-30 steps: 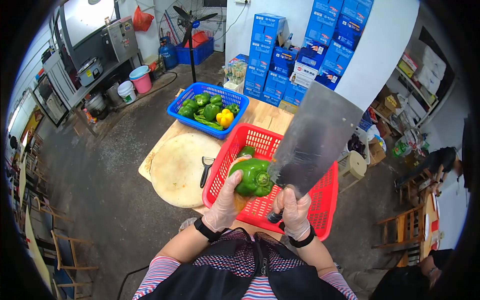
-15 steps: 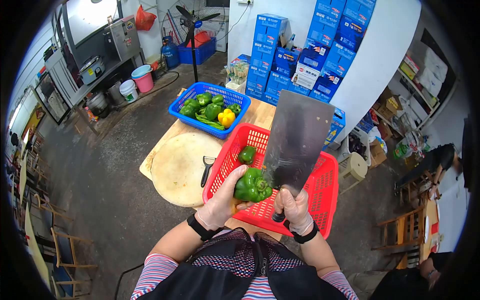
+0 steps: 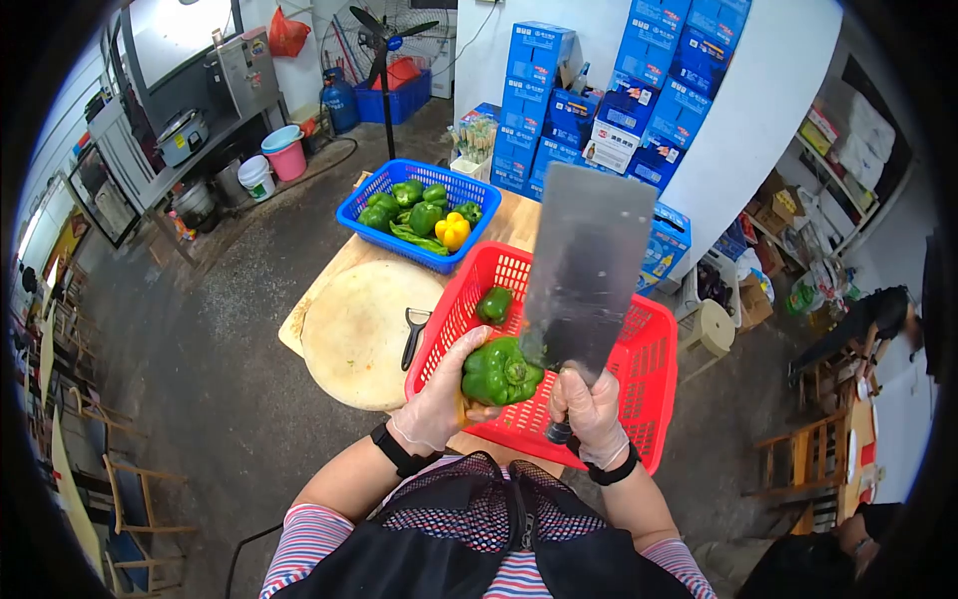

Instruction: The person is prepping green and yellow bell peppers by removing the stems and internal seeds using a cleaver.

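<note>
My gloved left hand [image 3: 439, 399] holds a green bell pepper [image 3: 497, 371] above the near corner of a red basket [image 3: 649, 399]. My gloved right hand [image 3: 589, 411] grips the handle of a large cleaver [image 3: 584, 270], blade pointing up, its lower edge against the pepper's stem end. Another green pepper [image 3: 494, 304] lies inside the red basket.
A round cutting board [image 3: 359, 334] lies left of the red basket, a black peeler [image 3: 413, 337] on its right edge. A blue basket [image 3: 384, 190] of green and yellow peppers stands further back on the wooden table [image 3: 524, 228]. Blue cartons [image 3: 559, 90] are stacked behind. A stool [image 3: 704, 329] stands at right.
The cleaver has swung from leaning right to nearly upright. The pepper and both hands have stayed over the red basket's near corner, with the pepper turned slightly.
</note>
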The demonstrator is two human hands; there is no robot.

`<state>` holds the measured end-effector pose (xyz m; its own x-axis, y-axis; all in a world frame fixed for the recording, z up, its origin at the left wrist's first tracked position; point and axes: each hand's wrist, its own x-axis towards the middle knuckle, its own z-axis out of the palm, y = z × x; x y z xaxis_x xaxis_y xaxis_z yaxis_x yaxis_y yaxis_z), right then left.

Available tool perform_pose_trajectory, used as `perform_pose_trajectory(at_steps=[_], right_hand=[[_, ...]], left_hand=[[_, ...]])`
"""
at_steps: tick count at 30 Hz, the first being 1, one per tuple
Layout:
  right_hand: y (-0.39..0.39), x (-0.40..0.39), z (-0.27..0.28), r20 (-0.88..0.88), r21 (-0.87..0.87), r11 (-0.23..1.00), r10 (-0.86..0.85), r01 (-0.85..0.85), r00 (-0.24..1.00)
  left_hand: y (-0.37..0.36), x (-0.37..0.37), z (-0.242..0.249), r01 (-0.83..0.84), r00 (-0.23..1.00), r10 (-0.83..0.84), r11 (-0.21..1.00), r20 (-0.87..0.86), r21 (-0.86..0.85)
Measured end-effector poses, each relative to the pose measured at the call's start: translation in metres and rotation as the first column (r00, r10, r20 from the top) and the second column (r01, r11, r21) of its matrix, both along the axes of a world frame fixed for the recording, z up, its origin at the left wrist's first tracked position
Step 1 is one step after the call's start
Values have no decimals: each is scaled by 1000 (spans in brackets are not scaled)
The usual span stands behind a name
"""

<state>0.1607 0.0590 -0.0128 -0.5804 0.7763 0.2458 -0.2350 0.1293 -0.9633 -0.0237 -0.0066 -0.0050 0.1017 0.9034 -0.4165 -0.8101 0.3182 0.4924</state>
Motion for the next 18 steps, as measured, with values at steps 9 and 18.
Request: perform_pose_trajectory(at_steps=[9,18], right_hand=[[5,7,-1,-43,-25,987,160,-162,986],[22,13,7,139,-52,909,417,-414,898]], left_hand=[[2,-9,-15,249,911,-274,961,308,118],[2,-9,-38,498,821,-448,865,353,-61]])
